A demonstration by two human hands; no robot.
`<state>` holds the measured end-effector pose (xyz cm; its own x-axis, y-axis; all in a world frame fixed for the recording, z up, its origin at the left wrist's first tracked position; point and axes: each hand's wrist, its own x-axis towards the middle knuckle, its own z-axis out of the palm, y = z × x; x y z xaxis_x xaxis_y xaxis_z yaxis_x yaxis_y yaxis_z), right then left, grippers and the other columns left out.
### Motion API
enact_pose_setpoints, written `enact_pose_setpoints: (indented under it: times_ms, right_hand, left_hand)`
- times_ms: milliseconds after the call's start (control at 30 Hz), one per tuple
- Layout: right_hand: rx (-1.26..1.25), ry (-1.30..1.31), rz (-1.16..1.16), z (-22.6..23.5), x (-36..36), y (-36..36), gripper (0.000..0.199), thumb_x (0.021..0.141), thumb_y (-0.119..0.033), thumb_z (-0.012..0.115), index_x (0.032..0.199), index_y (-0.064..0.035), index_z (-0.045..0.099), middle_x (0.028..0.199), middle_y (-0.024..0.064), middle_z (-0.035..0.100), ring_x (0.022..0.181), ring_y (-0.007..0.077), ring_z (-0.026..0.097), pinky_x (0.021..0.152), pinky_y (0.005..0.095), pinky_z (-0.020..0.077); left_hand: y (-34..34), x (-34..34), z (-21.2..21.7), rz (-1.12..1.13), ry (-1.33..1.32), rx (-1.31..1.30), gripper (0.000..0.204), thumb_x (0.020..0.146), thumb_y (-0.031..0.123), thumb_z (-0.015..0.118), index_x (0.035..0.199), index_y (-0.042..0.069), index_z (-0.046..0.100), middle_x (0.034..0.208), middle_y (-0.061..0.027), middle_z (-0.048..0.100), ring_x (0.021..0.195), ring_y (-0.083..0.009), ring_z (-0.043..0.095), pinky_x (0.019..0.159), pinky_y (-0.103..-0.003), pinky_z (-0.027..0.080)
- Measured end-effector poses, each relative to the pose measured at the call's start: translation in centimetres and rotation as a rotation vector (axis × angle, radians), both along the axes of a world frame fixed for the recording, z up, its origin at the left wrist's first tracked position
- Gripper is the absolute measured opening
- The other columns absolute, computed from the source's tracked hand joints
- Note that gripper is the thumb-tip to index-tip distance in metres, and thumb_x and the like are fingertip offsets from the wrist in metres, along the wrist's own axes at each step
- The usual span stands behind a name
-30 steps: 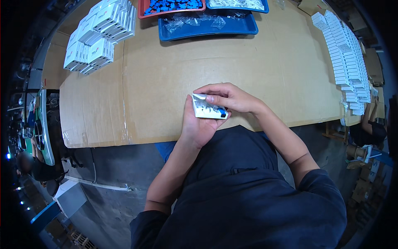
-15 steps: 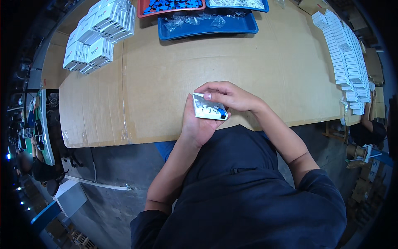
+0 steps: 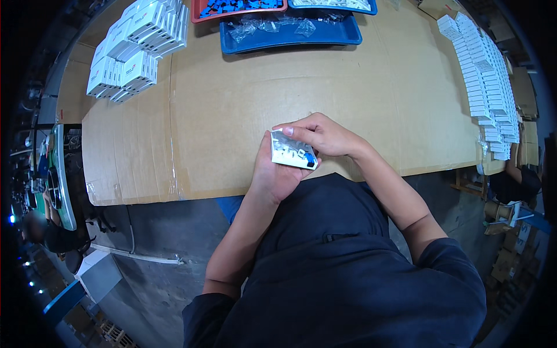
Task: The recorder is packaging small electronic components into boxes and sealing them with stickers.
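Observation:
A small, flat white box [image 3: 284, 157] lies in my left hand [image 3: 274, 181], held just over the table's near edge. Its upper face looks shiny and grey, with small white pieces and a blue and black piece [image 3: 310, 159] at the lower right corner. The fingers of my left hand are wrapped round the box from below and the left side. My right hand [image 3: 328, 134] grips the far edge and right side, its thumb resting on the upper face. The right fingertips are partly hidden behind the box.
White boxes are stacked at the left [image 3: 139, 68] and in long rows at the right [image 3: 484, 87]. At the far side stand a red tray [image 3: 195, 13] of blue pieces, a blue tray [image 3: 373, 8] of white pieces and a blue tray [image 3: 290, 44] with clear plastic bags. People sit at both sides.
My right thumb has shifted slightly up on the box, and the white strip beside it no longer shows. Both hands otherwise stay in place.

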<state>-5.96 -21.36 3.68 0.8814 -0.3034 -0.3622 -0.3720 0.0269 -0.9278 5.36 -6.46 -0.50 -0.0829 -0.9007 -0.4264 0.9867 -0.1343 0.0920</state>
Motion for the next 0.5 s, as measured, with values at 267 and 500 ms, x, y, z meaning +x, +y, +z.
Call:
enact_pose_setpoints:
  times_ms: [267, 500]
  right_hand:
    - [-0.01, 0.02, 0.028, 0.3, 0.1, -0.1, 0.053, 0.105, -0.053, 0.061, 0.114, -0.0048, 0.081, 0.086, 0.0093, 0.077, 0.077, 0.012, 0.063, 0.074, 0.0315, 0.0539]
    - [-0.007, -0.033, -0.004, -0.9, -0.3, 0.2, 0.049, 0.106, -0.049, 0.061, 0.123, -0.0068, 0.078, 0.086, 0.008, 0.077, 0.076, 0.0098, 0.062, 0.073, 0.0304, 0.0539]
  left_hand:
    - [-0.2, 0.0, -0.1, -0.011, -0.044, 0.006, 0.061, 0.113, 0.055, 0.026, 0.143, 0.01, 0.054, 0.137, -0.0131, 0.064, 0.122, -0.0314, 0.065, 0.102, -0.054, 0.054]
    - [-0.3, -0.1, 0.6, -0.003, -0.052, 0.073, 0.063, 0.113, 0.056, 0.023, 0.144, 0.009, 0.053, 0.138, -0.0144, 0.062, 0.123, -0.0322, 0.063, 0.104, -0.056, 0.052]
